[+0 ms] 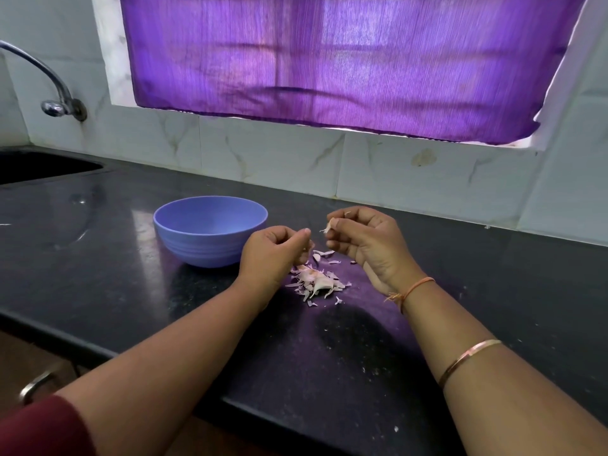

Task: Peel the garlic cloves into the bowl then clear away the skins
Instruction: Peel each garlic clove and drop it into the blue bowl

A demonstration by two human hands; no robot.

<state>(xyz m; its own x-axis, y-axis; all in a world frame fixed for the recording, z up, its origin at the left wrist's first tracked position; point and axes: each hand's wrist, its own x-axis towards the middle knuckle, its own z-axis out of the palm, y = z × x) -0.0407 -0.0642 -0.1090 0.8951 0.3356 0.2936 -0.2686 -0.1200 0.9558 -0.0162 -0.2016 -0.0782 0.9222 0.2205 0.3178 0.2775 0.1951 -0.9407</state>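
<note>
Bowl (pixel 210 245): blue-violet, round, with a ribbed lower wall; stands upright on the dark countertop (pixel 131 291).
Skins (pixel 314 283): pale, papery flakes in a loose heap just beside the bowl, to its right and nearer, with stray flakes around it.
Garlic clove (pixel 331 224): whitish, a shred of skin hanging from it, pinched in the right hand (pixel 365 245) above the heap.

No text, label, brand, number or sign can be read anywhere in this view
</note>
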